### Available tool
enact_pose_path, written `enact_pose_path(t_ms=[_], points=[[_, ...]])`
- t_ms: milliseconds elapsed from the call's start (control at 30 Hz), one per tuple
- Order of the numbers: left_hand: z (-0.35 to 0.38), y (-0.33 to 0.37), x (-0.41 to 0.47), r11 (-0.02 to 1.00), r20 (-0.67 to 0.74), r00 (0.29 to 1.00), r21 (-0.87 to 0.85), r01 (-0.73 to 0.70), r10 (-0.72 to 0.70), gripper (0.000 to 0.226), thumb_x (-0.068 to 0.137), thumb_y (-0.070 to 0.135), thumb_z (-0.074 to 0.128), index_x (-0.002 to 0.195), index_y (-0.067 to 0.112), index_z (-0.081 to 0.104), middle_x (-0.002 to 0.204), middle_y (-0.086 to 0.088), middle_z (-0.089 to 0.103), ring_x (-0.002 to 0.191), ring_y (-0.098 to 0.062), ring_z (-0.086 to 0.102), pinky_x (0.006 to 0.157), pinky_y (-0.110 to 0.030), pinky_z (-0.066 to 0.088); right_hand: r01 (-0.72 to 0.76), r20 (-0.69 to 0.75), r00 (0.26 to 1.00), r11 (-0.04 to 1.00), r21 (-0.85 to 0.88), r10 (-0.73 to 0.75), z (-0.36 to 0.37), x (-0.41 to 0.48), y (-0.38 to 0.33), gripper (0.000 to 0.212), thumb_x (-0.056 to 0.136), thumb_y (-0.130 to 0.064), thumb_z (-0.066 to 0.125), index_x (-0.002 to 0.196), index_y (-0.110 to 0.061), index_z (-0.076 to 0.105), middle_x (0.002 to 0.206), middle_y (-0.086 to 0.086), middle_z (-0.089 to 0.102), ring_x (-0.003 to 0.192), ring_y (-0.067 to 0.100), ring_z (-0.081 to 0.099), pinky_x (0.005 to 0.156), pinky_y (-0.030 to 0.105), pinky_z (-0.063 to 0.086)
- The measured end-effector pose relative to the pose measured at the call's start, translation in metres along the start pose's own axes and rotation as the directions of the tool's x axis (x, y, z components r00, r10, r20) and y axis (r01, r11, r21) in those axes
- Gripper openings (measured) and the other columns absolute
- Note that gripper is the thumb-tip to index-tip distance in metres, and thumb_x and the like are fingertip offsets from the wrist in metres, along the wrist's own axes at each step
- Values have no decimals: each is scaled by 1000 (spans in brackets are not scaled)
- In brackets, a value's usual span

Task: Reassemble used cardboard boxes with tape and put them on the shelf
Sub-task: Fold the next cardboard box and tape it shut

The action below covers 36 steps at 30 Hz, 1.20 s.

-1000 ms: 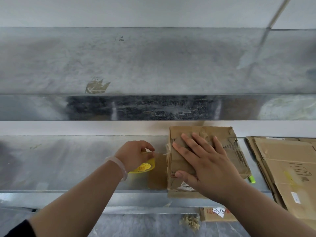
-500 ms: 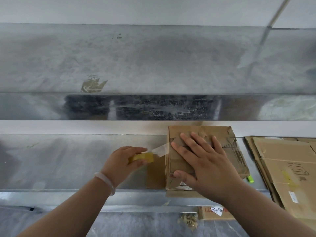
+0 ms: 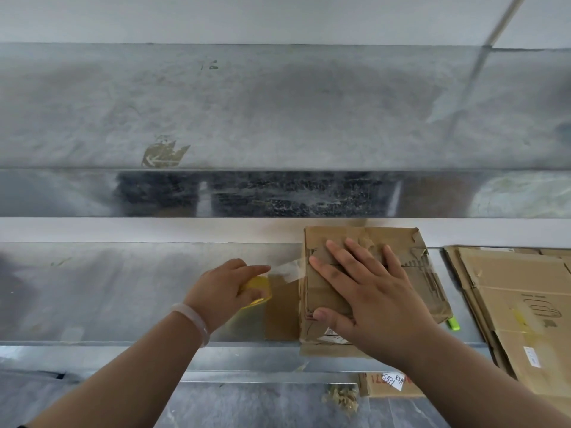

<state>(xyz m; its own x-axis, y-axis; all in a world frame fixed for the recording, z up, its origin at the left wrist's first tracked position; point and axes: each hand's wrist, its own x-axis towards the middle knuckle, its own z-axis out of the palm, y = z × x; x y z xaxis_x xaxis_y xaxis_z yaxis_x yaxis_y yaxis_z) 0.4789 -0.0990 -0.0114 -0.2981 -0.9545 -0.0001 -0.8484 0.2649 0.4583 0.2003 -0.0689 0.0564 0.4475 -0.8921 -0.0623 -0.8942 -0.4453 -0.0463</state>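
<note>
A worn brown cardboard box [image 3: 411,242] stands on the metal shelf [image 3: 108,291], right of centre. My right hand [image 3: 367,295] lies flat on its top with fingers spread, pressing it down. To the box's left, my left hand [image 3: 225,288] grips a yellow roll of clear tape [image 3: 258,287]. A stretched strip of tape [image 3: 287,268] runs from the roll to the box's left edge. A loose flap of the box [image 3: 281,307] lies flat on the shelf below the strip.
Flattened cardboard sheets [image 3: 519,310] are stacked at the shelf's right end. A green marker [image 3: 453,323] lies beside the box. A higher metal shelf [image 3: 278,193] overhangs close above. On the floor below sit a labelled carton [image 3: 389,385] and some scraps [image 3: 341,398].
My left hand drew the tape roll left away from the box, pulling out a strip, then turned the roll and came back a little right. My right hand stayed flat on the box.
</note>
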Motion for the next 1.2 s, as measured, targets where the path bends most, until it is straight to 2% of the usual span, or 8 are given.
enact_pose_path(t_ms=[200,433,600,700,767,933,1033,1200], points=[[17,5,-1,976,-174,981,-210,50,-87,33,78,51,73,110,48,67,103,29,48,87,-3,55,78,-15,41,-1,6,1000,1000,-4,2,1,1,0,71,93,-78,15,149,-40,34,158,-4,35,146,22,32,114,62,26],[28,24,7,1000,-121,992,-7,23,-24,25,90,54,57,99,41,76,101,25,45,65,-7,54,65,-16,35,13,50,999,999,37,-15,0,0,1,71,92,-78,13,151,-41,28,160,-5,32,147,22,29,114,63,22],[31,39,13,994,-187,978,71,-85,97,40,85,54,43,77,35,76,98,20,57,49,-5,50,58,-23,42,52,33,997,965,256,-63,-20,-4,10,75,85,-79,6,151,-49,-10,162,-21,-11,150,4,-12,123,47,-7],[31,46,16,982,-194,969,137,-127,152,36,86,50,43,78,38,76,97,18,62,48,-3,46,57,-23,37,66,-280,949,774,630,147,-30,-23,33,51,96,-54,36,146,-53,28,150,-27,32,139,-6,26,115,20,23],[33,49,17,978,-186,970,164,-128,158,37,86,49,42,77,38,76,96,17,64,48,-5,51,55,-22,36,54,-526,748,752,657,406,-18,-37,65,37,99,-33,43,135,-32,52,125,-19,52,118,-3,46,102,15,35],[39,52,14,978,-154,982,195,-74,106,43,87,50,36,86,37,77,99,14,63,56,-9,59,58,-25,45,-668,102,698,594,449,709,43,-37,153,45,102,-27,46,146,-19,43,148,10,45,135,26,41,113,41,34],[40,57,12,977,-183,980,208,-37,76,41,85,47,38,82,36,77,95,13,63,54,-11,59,55,-27,48,-741,319,671,614,271,669,85,-30,169,50,99,-38,51,144,-17,41,144,9,45,133,28,43,109,41,37],[36,68,13,968,-217,973,251,-19,75,39,80,40,38,73,33,76,86,8,65,48,-8,41,53,-23,34,-711,246,703,667,224,667,107,-25,175,22,97,-12,48,119,-10,54,116,10,50,107,29,56,84,39,47]])
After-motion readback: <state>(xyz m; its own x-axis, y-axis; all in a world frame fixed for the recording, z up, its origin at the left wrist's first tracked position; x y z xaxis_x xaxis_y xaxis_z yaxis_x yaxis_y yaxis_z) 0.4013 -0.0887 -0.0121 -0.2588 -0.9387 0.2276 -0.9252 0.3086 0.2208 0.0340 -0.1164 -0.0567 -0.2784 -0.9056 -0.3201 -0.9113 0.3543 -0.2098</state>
